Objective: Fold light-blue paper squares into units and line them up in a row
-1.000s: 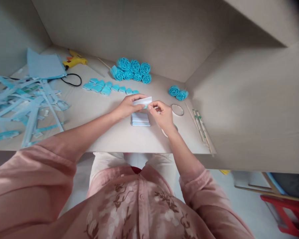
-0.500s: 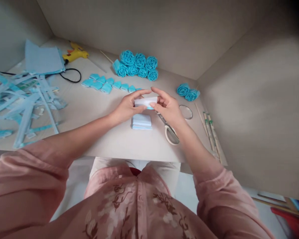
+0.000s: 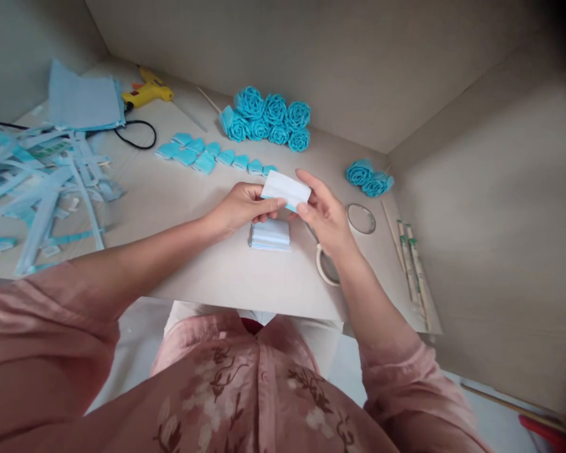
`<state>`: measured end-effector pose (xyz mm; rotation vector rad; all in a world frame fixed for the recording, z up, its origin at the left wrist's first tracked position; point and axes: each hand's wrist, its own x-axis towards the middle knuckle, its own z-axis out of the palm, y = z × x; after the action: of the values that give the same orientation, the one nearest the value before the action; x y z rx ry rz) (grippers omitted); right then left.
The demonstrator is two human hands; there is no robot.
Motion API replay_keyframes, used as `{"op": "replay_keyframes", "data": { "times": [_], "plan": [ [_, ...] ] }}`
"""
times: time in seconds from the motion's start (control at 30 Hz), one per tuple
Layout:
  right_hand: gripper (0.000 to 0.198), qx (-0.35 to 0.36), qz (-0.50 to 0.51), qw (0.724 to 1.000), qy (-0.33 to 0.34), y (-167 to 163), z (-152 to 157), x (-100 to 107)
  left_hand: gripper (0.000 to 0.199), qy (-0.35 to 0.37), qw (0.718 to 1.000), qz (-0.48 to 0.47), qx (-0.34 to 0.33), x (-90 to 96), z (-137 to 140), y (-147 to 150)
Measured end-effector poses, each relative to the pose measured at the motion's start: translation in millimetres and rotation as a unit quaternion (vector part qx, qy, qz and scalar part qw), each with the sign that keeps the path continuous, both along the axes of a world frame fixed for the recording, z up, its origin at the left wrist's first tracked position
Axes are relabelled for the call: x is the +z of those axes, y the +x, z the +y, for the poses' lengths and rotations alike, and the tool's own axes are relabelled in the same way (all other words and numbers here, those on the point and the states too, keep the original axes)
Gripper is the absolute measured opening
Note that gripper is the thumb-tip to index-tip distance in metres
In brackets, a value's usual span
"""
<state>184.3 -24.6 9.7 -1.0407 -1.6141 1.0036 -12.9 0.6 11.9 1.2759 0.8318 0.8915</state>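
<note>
Between my two hands is a small white and blue piece of fabric-like sheet point(image 3: 285, 185), its pale side facing up and a bright blue strip along the lower edge. My left hand point(image 3: 243, 206) pinches its left end, thumb along the lower edge. At the other end, my right hand point(image 3: 324, 211) grips with thumb and fingers. Just below lies a stack of similar pale pieces point(image 3: 270, 235). Scissors with white handles point(image 3: 327, 267) rest under my right wrist, partly hidden. Beyond my hands runs a row of folded blue pieces point(image 3: 204, 163).
Blue rosettes point(image 3: 274, 110) stand at the back, with two more blue flowers point(image 3: 360, 172) at right. A tape ring point(image 3: 361, 218) and sticks point(image 3: 412, 264) lie at right. A yellow glue gun point(image 3: 149, 92), stacked sheets point(image 3: 85, 100) and a scrap heap point(image 3: 47, 189) occupy the left.
The held piece has turned from nearly edge-on to show its pale face, flatter and wider. My fingertips, which nearly met above it, have moved apart. The view has shifted slightly.
</note>
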Motion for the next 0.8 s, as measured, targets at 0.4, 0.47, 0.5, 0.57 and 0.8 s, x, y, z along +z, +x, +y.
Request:
{"op": "replay_keyframes", "data": {
  "times": [0.4, 0.47, 0.5, 0.57, 0.8],
  "plan": [
    [0.067, -0.040, -0.034, 0.998, 0.031, -1.3, -1.8, -6.0, 0.040, 0.022, 1.000, -0.010, 0.007, -1.1, -0.4, -0.9],
    [0.068, -0.052, -0.038, 0.997, 0.034, -3.5, -4.5, -4.8, 0.039, -0.001, 0.999, -0.045, 0.004, -0.5, -1.9, -0.3],
    [0.068, -0.058, -0.041, 0.997, 0.036, -4.6, -5.7, -4.2, 0.039, -0.015, 0.998, -0.064, -0.005, -0.4, -2.6, 0.1],
    [0.068, -0.066, -0.046, 0.996, 0.046, -6.9, -7.5, -3.8, 0.039, -0.038, 0.995, -0.092, -0.030, -1.1, -3.8, 0.8],
    [0.065, -0.061, -0.079, 0.993, 0.068, -5.1, -7.3, -7.2, 0.029, -0.068, 0.992, -0.106, -0.032, -3.7, -2.7, 2.0]
  ]
}}
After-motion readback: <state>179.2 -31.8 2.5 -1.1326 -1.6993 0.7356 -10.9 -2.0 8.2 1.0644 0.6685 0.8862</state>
